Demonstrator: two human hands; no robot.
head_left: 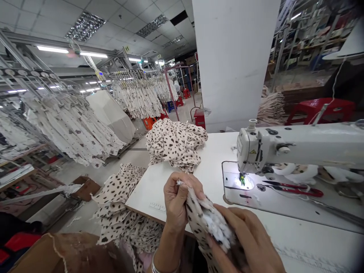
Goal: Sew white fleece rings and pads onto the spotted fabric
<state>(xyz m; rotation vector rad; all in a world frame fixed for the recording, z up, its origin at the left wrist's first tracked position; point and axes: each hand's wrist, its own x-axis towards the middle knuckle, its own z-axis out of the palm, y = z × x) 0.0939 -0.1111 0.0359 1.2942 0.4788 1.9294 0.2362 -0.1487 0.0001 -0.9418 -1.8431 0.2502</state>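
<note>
My left hand [176, 201] pinches the upper end of a cream fabric piece with black spots [203, 220], close to the table's near edge. My right hand [247, 242] grips the same piece lower down, and a white fluffy inner side [217, 229] shows between my hands. Both hands are in front of the white sewing table [199, 167], to the left of the sewing machine [295, 146]. Its lit needle area [242, 179] is well away from my fingers. A heap of the same spotted fabric [176, 144] lies on the table beyond my hands.
More spotted fabric [121, 201] hangs over the table's left edge. Red-handled scissors [295, 190] lie on the machine bed. A cardboard box [57, 256] stands at lower left. Racks of hanging spotted garments [74, 129] fill the left, and a white pillar [233, 60] rises behind the table.
</note>
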